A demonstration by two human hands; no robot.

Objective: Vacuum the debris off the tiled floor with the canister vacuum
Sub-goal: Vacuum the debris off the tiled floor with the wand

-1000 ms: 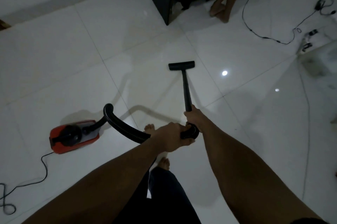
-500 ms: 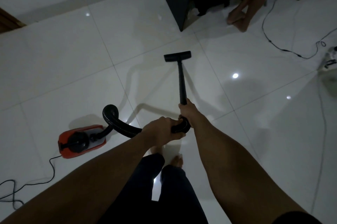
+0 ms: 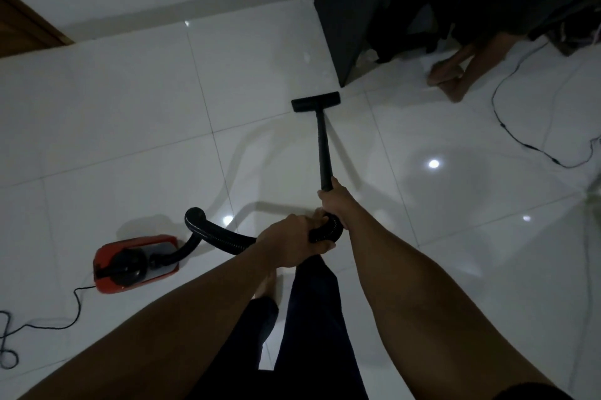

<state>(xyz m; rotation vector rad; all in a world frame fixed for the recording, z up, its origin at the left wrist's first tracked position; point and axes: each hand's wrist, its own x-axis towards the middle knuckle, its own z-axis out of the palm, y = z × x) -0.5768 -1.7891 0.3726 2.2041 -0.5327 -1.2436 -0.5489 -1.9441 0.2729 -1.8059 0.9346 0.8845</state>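
Observation:
A red canister vacuum [image 3: 135, 264] sits on the white tiled floor [image 3: 130, 126] at the lower left. Its black ribbed hose [image 3: 221, 238] curves up and right to the handle bend. My left hand [image 3: 289, 241] grips the hose at that bend. Just ahead, my right hand [image 3: 333, 201] grips the lower end of the black wand [image 3: 323, 149]. The wand runs forward to the flat black floor nozzle [image 3: 315, 101], which rests on the tiles close to the corner of a dark cabinet [image 3: 351, 9]. I make out no debris in the dim light.
The vacuum's power cord [image 3: 48, 323] trails off at the lower left. A second black cable [image 3: 520, 126] loops across the floor at the right. Another person's bare feet [image 3: 450, 74] stand beside the cabinet. A white wall with a skirting [image 3: 182, 5] runs along the back, with a wooden door frame [image 3: 22, 27] at the far left.
The wand and nozzle have moved forward toward the cabinet corner. My view has shifted left and forward, and the canister has stayed at my left.

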